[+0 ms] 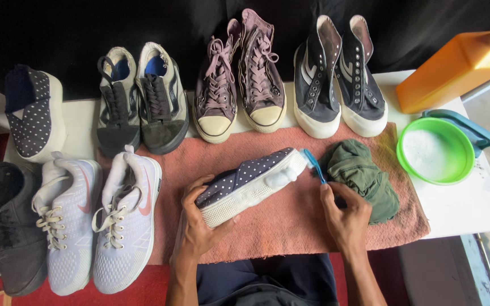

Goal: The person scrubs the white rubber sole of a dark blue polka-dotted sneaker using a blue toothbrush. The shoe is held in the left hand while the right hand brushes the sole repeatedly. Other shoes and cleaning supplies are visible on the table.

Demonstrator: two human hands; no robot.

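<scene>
2 hands work over the pink towel (290, 221): left hand (197, 221) clamped on the dotted shoe (250, 181), right hand (344, 218) pinching the blue brush (315, 164), best scrubbing gently.

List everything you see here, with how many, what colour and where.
Dotted slip-on shoe: 1, navy, in left hand; its mate far left.
Brush: 1, blue, at shoe's heel.
Towel: 1, pink, under shoe.
Cloth: 1, green, on towel.
Bowl: 1, green, right.
Bottle: 1, orange, top right.
High-tops: mauve pair, black pair, back row.
Dark low-tops: 1 pair, back left.
White sneakers: 1 pair, front left.
Left hand: grips shoe.
Right hand: holds brush.
</scene>
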